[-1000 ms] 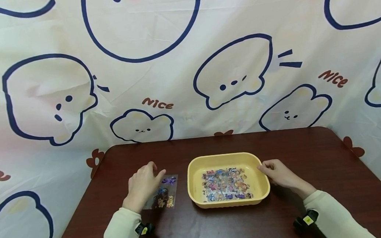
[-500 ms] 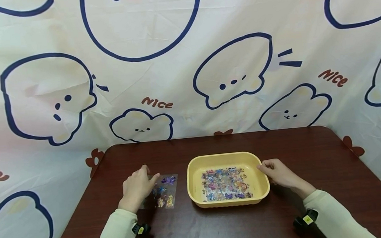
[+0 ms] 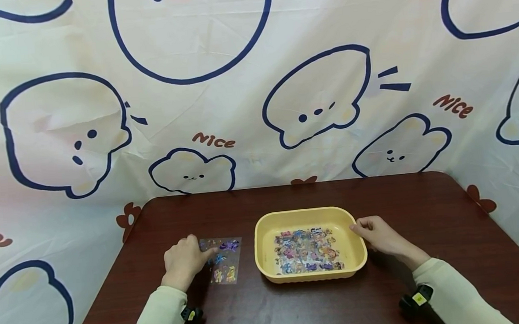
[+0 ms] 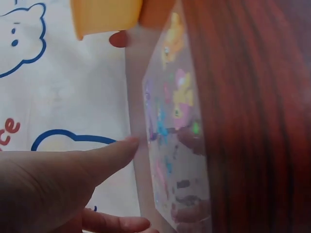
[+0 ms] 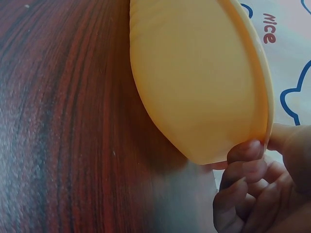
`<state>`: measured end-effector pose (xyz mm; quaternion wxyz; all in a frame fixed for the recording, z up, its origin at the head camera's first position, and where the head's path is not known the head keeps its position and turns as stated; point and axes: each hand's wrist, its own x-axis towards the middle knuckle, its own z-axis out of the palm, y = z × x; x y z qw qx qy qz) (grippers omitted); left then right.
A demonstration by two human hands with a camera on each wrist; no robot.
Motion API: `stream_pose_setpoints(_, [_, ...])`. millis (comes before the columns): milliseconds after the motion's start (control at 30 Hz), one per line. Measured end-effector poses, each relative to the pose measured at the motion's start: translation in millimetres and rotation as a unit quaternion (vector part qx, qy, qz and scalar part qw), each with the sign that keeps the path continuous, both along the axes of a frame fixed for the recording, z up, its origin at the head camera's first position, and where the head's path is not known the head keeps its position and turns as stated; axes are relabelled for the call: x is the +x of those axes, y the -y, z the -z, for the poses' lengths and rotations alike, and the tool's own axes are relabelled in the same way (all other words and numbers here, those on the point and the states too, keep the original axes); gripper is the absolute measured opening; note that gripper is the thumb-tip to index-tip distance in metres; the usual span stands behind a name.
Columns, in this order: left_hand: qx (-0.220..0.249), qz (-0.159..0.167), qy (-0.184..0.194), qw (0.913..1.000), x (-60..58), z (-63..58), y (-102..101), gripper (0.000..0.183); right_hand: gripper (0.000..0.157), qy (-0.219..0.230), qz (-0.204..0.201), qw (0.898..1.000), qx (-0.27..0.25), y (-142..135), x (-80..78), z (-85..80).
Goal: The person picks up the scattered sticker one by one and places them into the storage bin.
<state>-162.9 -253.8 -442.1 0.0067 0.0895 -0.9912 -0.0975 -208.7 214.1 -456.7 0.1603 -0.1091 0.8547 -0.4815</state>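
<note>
A clear sticker sheet (image 3: 229, 261) with small colourful cartoon figures lies flat on the dark wooden table. My left hand (image 3: 182, 262) is at its left edge, the thumb stretched over the sheet. In the left wrist view that thumb (image 4: 104, 162) is apart from the glossy sheet (image 4: 177, 126), which mirrors it; whether the other fingers touch the edge cannot be told. My right hand (image 3: 382, 236) pinches the right rim of a yellow plastic tray (image 3: 264, 229), thumb inside and curled fingers (image 5: 245, 170) outside. Inside the tray lie clear sheets of colourful stickers (image 3: 308, 251).
The brown wood-grain table (image 3: 315, 308) stretches around the tray and sheet. Behind and at both sides hangs a pale cloth (image 3: 251, 167) printed with blue-outlined cartoon animals. A small black camera is strapped at each wrist.
My left hand has drawn back leftward and lowered, uncovering more of the sticker sheet, which stays in place. My right hand keeps its hold on the tray's rim.
</note>
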Motion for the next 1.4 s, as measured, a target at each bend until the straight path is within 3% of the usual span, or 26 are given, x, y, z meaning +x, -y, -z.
stream_pose_setpoints(300, [-0.027, 0.0, 0.008, 0.9996, 3.4, 9.5, -5, 0.074, 0.039, 0.0, -0.001, 1.0, -0.005, 0, -0.8, 0.8])
stream_pose_setpoints(733, [0.007, 0.014, 0.003, 0.9999, 3.2, 15.3, -6, 0.056, 0.04, 0.003, -0.002, 1.0, -0.004, -1, -0.2, 2.3])
stream_pose_setpoints(967, [0.014, 0.027, -0.024, 0.9993, 2.0, 14.7, -4, 0.055, 0.039, 0.001, -0.003, 1.0, -0.006, 0, -0.3, 1.4])
stream_pose_setpoints(1167, [0.045, 0.017, 0.007, 0.9988, 2.4, 11.0, -1, 0.069, 0.039, 0.0, -0.007, 1.0, -0.009, 0, -0.7, -0.6])
stream_pose_setpoints(1400, [0.071, 0.016, 0.029, 0.9969, 0.9, 8.3, 0, 0.068, 0.037, 0.003, -0.005, 1.0, -0.008, 0, 0.0, -0.5])
